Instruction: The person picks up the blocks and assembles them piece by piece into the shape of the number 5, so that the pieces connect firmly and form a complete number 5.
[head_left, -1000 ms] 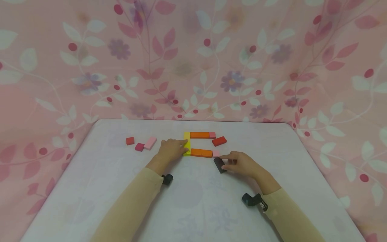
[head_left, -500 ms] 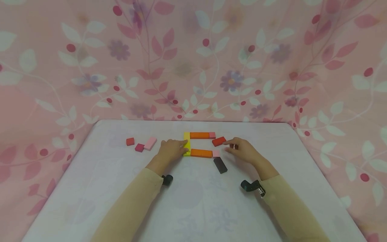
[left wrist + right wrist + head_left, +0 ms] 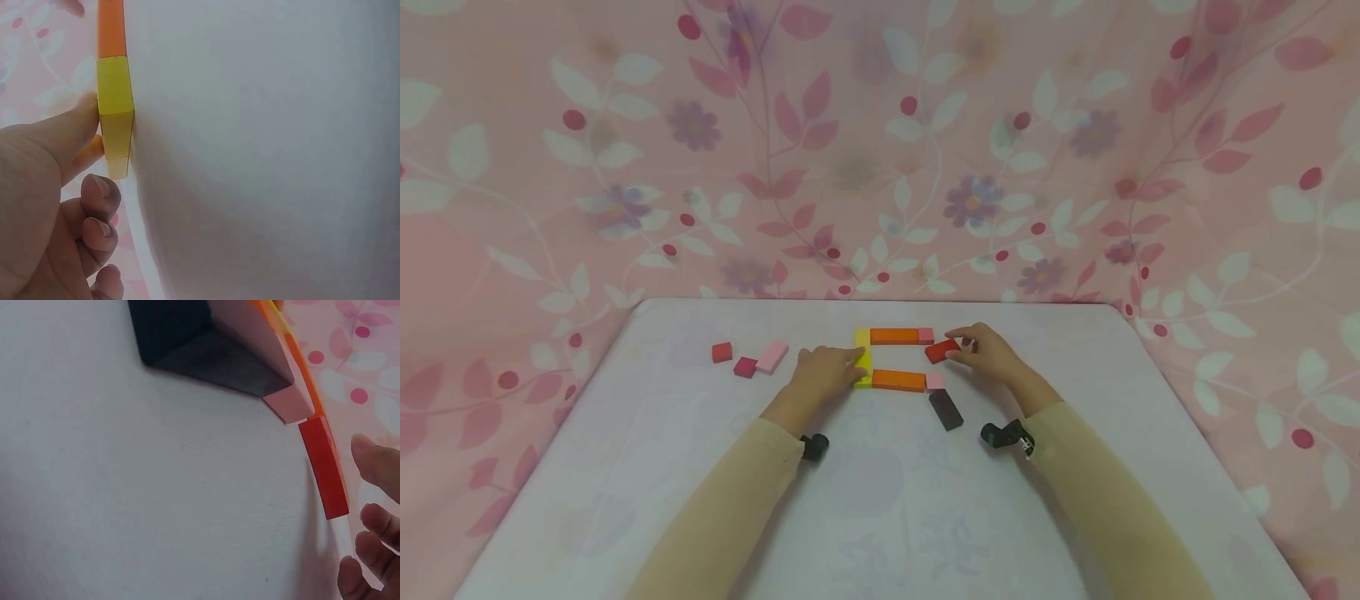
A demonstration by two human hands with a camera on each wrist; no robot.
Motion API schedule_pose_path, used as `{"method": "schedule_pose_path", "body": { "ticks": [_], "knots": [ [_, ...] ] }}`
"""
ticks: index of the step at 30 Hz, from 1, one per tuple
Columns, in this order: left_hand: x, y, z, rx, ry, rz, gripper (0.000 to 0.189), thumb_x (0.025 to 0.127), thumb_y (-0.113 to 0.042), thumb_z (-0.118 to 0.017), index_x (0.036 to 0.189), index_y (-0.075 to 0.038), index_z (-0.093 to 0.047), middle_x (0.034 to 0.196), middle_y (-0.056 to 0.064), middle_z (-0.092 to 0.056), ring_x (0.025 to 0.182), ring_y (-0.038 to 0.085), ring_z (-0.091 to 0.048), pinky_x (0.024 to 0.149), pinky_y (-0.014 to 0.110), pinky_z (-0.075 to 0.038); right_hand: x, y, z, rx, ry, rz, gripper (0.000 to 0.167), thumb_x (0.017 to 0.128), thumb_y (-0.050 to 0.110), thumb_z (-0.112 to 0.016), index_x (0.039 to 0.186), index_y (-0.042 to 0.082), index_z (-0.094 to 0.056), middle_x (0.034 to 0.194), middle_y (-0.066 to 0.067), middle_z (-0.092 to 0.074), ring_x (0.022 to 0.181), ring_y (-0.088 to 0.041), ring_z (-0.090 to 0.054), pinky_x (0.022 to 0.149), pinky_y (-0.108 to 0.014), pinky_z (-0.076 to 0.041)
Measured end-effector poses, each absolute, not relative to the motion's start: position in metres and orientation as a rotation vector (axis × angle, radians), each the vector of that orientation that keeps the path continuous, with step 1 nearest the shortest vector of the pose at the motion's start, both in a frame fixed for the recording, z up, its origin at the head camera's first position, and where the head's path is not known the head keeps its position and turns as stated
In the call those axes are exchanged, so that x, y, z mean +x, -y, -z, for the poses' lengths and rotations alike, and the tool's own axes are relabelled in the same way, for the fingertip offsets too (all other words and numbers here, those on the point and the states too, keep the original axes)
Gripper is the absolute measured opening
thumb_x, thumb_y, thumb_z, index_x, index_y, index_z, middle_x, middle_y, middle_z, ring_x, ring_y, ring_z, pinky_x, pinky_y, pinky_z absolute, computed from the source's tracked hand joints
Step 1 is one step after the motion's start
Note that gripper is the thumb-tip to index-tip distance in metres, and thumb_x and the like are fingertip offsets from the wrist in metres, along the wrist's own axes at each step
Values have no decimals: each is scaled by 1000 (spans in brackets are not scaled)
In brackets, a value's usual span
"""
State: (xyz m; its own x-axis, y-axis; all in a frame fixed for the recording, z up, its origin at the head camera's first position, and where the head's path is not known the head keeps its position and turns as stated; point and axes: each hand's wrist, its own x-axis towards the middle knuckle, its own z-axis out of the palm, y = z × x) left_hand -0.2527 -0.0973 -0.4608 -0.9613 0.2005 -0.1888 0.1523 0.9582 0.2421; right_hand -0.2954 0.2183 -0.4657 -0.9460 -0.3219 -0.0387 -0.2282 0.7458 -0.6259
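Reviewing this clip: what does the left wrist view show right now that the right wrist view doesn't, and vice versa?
Only the left wrist view: the left hand up close, touching the side of a yellow piece.

Only the right wrist view: the right hand up close, a red block, a dark block and a pink block.

Both: some orange block, some yellow, the white tabletop and the floral backdrop. I can't tell whether the orange and yellow are the same pieces in each.

Place: makeshift recording corner; home or lab, cannot tell. Evidence: pale table (image 3: 880,525), pink floral backdrop (image 3: 857,167) behind and at both sides, black wrist-worn cameras (image 3: 994,434).
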Motion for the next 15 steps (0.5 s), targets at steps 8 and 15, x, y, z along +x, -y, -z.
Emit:
{"method": "schedule_pose_path", "body": {
  "ticks": [8, 15],
  "knots": [
    [-253, 98, 463, 301, -2919, -309, 54, 97, -53, -58, 147, -34, -51, 141, 5, -60, 118, 33, -57, 91, 49, -37, -307, -216, 472, -369, -2750, 877, 43, 92, 26, -74, 133, 18, -67, 104, -11, -52, 95, -27, -49, 78, -34, -44],
    [-253, 100, 460, 291, -2924, -362, 52, 96, -51, -61, 145, -33, -55, 140, 5, -60, 116, 34, -58, 87, 46, -38, -305, -215, 470, -322, -2753, 845, 36, 91, 27, -75, 125, 16, -70, 105, -10, -54, 97, -28, -50, 83, -37, -46]
  ]
}}
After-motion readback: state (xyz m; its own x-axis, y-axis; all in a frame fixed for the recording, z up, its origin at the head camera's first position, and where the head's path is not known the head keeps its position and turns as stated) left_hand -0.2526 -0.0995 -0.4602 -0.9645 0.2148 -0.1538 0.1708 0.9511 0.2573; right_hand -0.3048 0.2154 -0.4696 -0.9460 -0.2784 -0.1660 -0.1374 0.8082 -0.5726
